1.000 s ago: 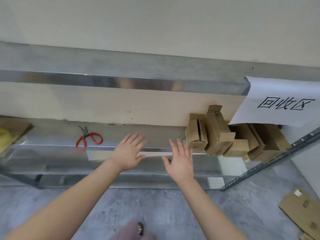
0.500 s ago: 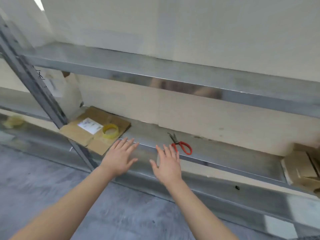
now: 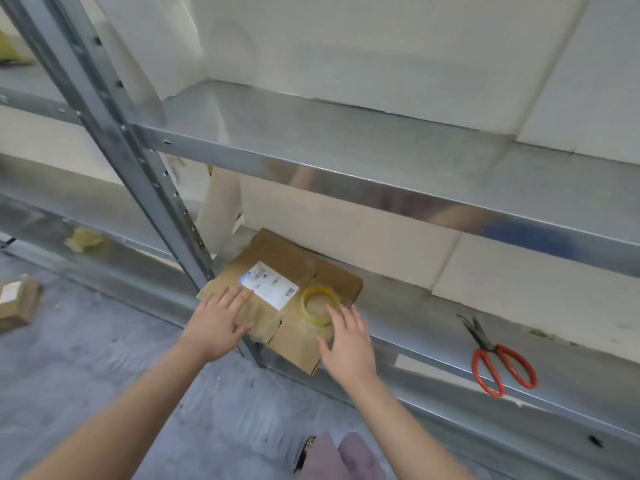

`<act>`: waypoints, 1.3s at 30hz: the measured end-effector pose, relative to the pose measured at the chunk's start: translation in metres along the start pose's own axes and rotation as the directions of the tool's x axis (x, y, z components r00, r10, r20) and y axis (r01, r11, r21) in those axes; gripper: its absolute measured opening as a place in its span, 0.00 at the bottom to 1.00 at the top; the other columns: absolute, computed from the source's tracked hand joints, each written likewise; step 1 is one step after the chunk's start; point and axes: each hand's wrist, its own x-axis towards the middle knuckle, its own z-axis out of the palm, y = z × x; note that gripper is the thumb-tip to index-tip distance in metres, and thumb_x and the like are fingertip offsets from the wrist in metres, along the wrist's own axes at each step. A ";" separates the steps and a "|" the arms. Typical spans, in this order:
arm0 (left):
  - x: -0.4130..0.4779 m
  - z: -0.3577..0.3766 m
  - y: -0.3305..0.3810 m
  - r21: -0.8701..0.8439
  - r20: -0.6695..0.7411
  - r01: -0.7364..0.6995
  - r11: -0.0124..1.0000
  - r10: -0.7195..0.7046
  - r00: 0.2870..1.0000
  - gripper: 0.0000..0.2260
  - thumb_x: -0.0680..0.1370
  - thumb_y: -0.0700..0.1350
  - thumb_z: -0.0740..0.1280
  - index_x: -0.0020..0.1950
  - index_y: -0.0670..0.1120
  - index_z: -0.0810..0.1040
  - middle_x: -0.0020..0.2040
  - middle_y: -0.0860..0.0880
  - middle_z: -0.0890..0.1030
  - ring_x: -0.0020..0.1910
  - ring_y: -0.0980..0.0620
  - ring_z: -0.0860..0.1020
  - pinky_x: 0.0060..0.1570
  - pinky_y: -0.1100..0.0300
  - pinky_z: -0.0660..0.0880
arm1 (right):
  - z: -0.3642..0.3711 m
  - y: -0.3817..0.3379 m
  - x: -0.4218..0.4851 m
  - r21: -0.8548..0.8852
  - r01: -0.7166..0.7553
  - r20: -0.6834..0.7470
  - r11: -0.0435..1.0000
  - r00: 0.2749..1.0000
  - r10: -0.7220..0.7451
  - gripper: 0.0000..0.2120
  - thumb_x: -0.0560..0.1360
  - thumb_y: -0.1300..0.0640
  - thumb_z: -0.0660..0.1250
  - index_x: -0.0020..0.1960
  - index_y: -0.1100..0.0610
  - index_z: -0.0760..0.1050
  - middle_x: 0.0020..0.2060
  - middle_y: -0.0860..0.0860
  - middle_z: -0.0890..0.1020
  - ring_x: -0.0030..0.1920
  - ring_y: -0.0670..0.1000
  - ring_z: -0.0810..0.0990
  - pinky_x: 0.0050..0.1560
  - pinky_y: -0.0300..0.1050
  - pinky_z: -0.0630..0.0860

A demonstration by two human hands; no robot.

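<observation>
I am standing in front of a metal rack (image 3: pixel 138 161), and its lower shelf (image 3: pixel 415 317) is carrying everything I am after. A flattened cardboard box (image 3: pixel 294 261) is lying at the shelf's left end, against the upright, with its near corner hanging over the front edge. I am judging it light but floppy along its creases, so I am planning to take it by two opposite edges, near the overhang where my fingers can slip under, rather than by one corner.

My left hand (image 3: pixel 214 320) is hovering over the box's near left edge, fingers straight and spread, gripping nothing. My right hand (image 3: pixel 349 344) is just as open, its fingertips right at the roll on the box; I cannot tell whether either hand is touching.

Red-handled scissors (image 3: pixel 485 346) are lying well apart to the right.

The yellowish tape roll (image 3: pixel 311 315) is sitting loose on the cardboard, so it is likely to slide off if I tilt the sheet; I am thinking of lifting it away first. A white label (image 3: pixel 269 285) is stuck beside it.
</observation>
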 end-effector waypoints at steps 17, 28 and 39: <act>0.074 0.026 -0.097 -0.603 0.223 0.276 0.748 -0.174 0.959 0.27 0.78 0.55 0.65 0.75 0.56 0.61 0.70 0.43 0.66 0.67 0.44 0.67 0.68 0.49 0.65 | 0.075 -0.069 0.010 0.679 -0.457 0.094 0.574 0.830 0.550 0.27 0.75 0.55 0.71 0.71 0.47 0.65 0.67 0.47 0.70 0.68 0.48 0.68 0.68 0.43 0.65; 0.066 -0.005 -0.111 -0.828 0.060 0.081 0.554 -0.056 0.997 0.17 0.75 0.54 0.70 0.62 0.61 0.72 0.63 0.54 0.73 0.61 0.57 0.69 0.61 0.57 0.66 | 0.057 -0.073 0.015 0.850 -0.463 0.165 0.252 0.688 0.707 0.27 0.71 0.67 0.68 0.65 0.46 0.74 0.53 0.51 0.76 0.44 0.48 0.73 0.46 0.41 0.72; 0.045 -0.020 -0.117 -0.910 0.267 0.251 0.331 0.002 0.964 0.27 0.72 0.42 0.76 0.67 0.57 0.71 0.68 0.55 0.67 0.65 0.57 0.71 0.46 0.68 0.76 | 0.045 -0.053 0.003 0.840 -0.409 0.155 0.355 0.810 0.566 0.29 0.69 0.63 0.76 0.66 0.47 0.73 0.62 0.49 0.77 0.61 0.52 0.78 0.64 0.54 0.75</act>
